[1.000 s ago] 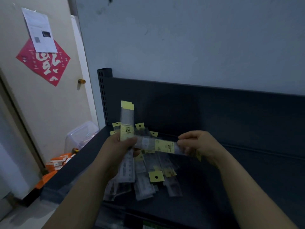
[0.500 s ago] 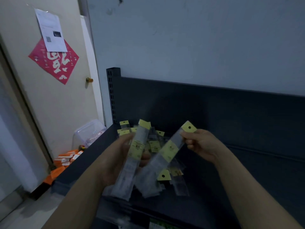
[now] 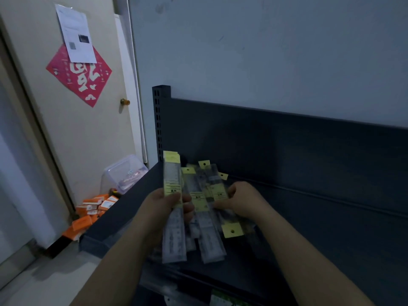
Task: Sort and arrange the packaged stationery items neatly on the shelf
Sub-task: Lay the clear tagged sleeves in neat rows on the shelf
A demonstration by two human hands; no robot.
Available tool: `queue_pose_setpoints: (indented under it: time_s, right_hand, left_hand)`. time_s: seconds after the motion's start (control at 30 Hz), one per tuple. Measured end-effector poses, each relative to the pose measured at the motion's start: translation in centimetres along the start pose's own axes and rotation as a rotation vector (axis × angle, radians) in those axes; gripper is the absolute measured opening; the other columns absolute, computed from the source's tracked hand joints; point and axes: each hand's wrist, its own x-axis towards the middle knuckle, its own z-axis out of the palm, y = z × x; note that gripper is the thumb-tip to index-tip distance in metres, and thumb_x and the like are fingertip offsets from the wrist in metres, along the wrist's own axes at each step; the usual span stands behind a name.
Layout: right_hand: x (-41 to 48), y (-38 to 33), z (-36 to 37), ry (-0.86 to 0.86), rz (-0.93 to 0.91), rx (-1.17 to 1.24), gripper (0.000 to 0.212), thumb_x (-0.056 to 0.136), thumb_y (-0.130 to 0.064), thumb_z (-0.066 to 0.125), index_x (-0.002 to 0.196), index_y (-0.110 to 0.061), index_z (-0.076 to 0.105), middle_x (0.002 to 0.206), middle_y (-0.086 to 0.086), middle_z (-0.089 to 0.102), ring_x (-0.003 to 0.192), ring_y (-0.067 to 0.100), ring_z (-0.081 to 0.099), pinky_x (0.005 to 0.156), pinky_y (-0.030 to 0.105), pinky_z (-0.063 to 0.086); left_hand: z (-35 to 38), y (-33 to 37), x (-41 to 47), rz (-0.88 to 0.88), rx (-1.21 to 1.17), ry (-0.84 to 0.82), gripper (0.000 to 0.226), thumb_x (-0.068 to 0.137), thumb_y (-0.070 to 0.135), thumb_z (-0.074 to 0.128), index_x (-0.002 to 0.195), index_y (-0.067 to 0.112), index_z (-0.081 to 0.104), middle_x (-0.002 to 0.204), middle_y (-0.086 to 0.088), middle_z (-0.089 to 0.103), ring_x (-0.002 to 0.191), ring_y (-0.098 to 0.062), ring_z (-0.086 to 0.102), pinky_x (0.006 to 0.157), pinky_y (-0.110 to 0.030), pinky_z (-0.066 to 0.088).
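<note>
Clear plastic ruler packets with yellow header cards (image 3: 173, 188) stand upright as a stack in the left hand (image 3: 160, 208), whose fingers wrap round the stack's middle, above the near left end of a dark grey metal shelf (image 3: 309, 228). Just beside it, the right hand (image 3: 245, 200) curls its fingers on another yellow-labelled packet (image 3: 217, 194) atop a loose pile of packets (image 3: 209, 241) lying on the shelf. On the floor to the left sit a clear plastic tub (image 3: 123, 173) and scattered orange boxes (image 3: 92, 210), before a beige door bearing a red diamond-shaped paper (image 3: 79, 80).
</note>
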Motion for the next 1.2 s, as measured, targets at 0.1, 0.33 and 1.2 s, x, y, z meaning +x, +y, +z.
queue_pose_setpoints:
  time_s: [0.1, 0.33, 1.2]
  right_hand:
    - [0.5, 0.4, 0.0, 0.0, 0.012, 0.124, 0.049, 0.072, -0.034, 0.079, 0.052, -0.018, 0.038, 0.051, 0.0, 0.035, 0.046, 0.012, 0.036, 0.048, 0.025, 0.028]
    - [-0.5, 2.1, -3.3, -0.065, 0.041, 0.746, 0.018, 0.096, -0.01, 0.052, 0.098, 0.004, 0.063, 0.073, 0.015, 0.067, 0.059, 0.017, 0.066, 0.051, 0.027, 0.053]
    - [0.4, 1.8, -4.0, 0.034, 0.012, 1.06, 0.039, 0.083, -0.002, 0.068, 0.12, -0.007, 0.058, 0.093, 0.008, 0.063, 0.071, 0.013, 0.059, 0.051, 0.018, 0.051]
  left_hand:
    - [0.0, -0.3, 0.1, -0.021, 0.009, -0.015, 0.022, 0.1, 0.006, 0.044, 0.099, -0.01, 0.058, 0.073, -0.019, 0.06, 0.058, -0.023, 0.059, 0.052, -0.03, 0.056]
    - [-0.2, 0.3, 0.5, -0.074, -0.06, -0.033, 0.038, 0.102, 0.023, 0.041, 0.089, -0.006, 0.061, 0.071, -0.017, 0.063, 0.059, -0.024, 0.061, 0.059, -0.033, 0.053]
    - [-2.6, 1.2, 0.4, -0.203, -0.141, -0.353, 0.071, 0.079, 0.063, 0.044, 0.106, 0.004, 0.074, 0.094, -0.029, 0.066, 0.065, -0.032, 0.062, 0.055, -0.03, 0.046]
